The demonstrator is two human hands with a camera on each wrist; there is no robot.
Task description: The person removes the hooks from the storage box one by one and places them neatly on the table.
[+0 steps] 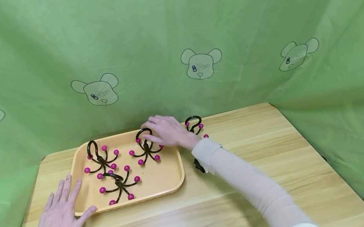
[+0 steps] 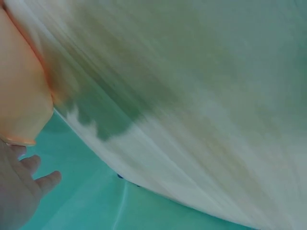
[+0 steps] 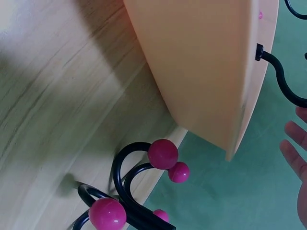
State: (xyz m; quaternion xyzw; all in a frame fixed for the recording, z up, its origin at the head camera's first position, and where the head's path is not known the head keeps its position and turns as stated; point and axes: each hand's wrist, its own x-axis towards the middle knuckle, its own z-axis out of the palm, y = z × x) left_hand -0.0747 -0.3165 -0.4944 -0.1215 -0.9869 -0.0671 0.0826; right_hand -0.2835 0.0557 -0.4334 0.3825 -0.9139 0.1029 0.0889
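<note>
My right hand (image 1: pixel 167 131) is at the looped handle of a black claw massager with pink ball tips (image 1: pixel 146 147), which stands on its prongs in the right part of the tan tray (image 1: pixel 160 180). Its fingers look loosely spread beside the handle (image 3: pixel 283 84) in the right wrist view. Flat, with fingers spread, my left hand (image 1: pixel 57 220) rests at the tray's left edge, thumb by the front rim. Two more claw massagers are in the tray, one at the back left (image 1: pixel 101 160) and one nearer the front (image 1: pixel 119 183).
Another claw massager (image 1: pixel 193 121) stands on the wooden table (image 1: pixel 243 139) right of the tray, partly hidden by my right forearm. A small black item (image 1: pixel 199 165) shows beside the right sleeve. Green cloth (image 1: pixel 143 48) with bear-like drawings hangs behind the table and at both sides.
</note>
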